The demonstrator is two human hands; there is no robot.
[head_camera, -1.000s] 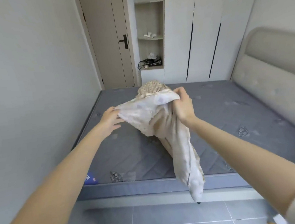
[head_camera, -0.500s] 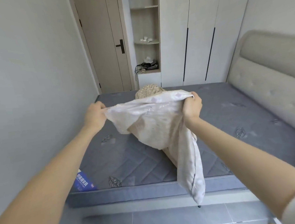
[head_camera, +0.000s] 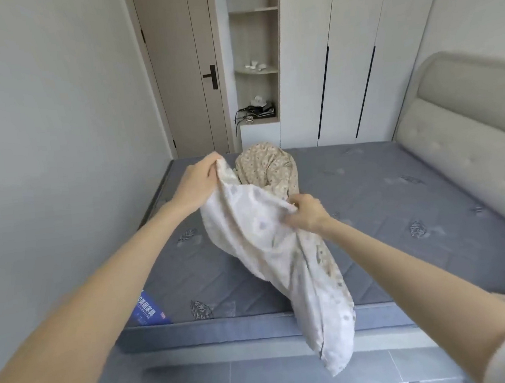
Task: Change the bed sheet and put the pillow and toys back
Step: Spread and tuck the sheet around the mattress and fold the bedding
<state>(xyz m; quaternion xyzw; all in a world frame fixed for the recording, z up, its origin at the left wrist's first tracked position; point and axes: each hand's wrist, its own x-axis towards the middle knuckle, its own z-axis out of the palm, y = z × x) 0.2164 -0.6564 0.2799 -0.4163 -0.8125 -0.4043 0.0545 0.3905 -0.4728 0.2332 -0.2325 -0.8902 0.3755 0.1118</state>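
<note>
We pinch the sheet mid-frame, left hand and right hand clamped on its edge, hunting a corner over the mattress.

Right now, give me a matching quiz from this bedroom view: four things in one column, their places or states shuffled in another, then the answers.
1 left hand
2 blue label
3 headboard
4 patterned bundle

A on the mattress, far side
B at the mattress's near left corner
C along the right of the view
D holding the pale sheet by its upper edge

Pairs: 1-D, 2-B, 3-C, 4-A.
</note>
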